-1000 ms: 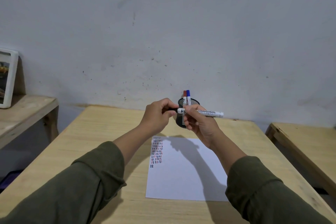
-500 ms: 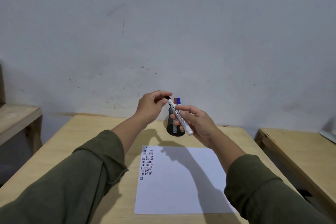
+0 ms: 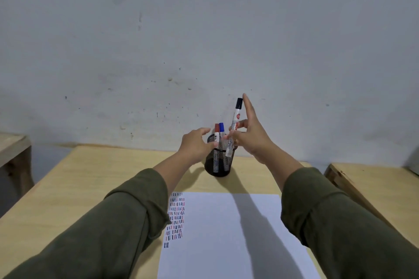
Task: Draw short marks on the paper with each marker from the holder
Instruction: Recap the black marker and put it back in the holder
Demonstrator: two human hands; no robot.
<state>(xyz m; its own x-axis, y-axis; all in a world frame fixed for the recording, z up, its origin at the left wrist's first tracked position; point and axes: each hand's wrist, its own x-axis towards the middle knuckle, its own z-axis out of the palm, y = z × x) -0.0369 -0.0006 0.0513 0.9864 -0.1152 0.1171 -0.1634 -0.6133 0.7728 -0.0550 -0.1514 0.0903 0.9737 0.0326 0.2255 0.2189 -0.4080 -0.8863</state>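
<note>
A black mesh holder (image 3: 218, 164) stands on the wooden table (image 3: 95, 179) beyond the white paper (image 3: 226, 233). Two markers stand in it, one red-capped (image 3: 217, 134) and one blue-capped (image 3: 222, 132). My right hand (image 3: 250, 136) holds a white marker with a black cap (image 3: 234, 126) nearly upright, cap up, its lower end at the holder's rim, forefinger stretched upward. My left hand (image 3: 196, 145) hovers by the holder's left side, fingers loosely apart, holding nothing. Rows of short red, blue and black marks (image 3: 175, 217) fill the paper's upper left.
A pale scuffed wall (image 3: 204, 41) rises right behind the table. Another wooden bench (image 3: 374, 183) stands to the right and a wooden shelf edge (image 3: 13, 149) to the left. My dark green sleeves (image 3: 102, 233) cover both forearms.
The cap is back on the black marker. My right hand has turned it upright over the holder, and my left hand has let go and dropped beside the holder. The camera tilted down.
</note>
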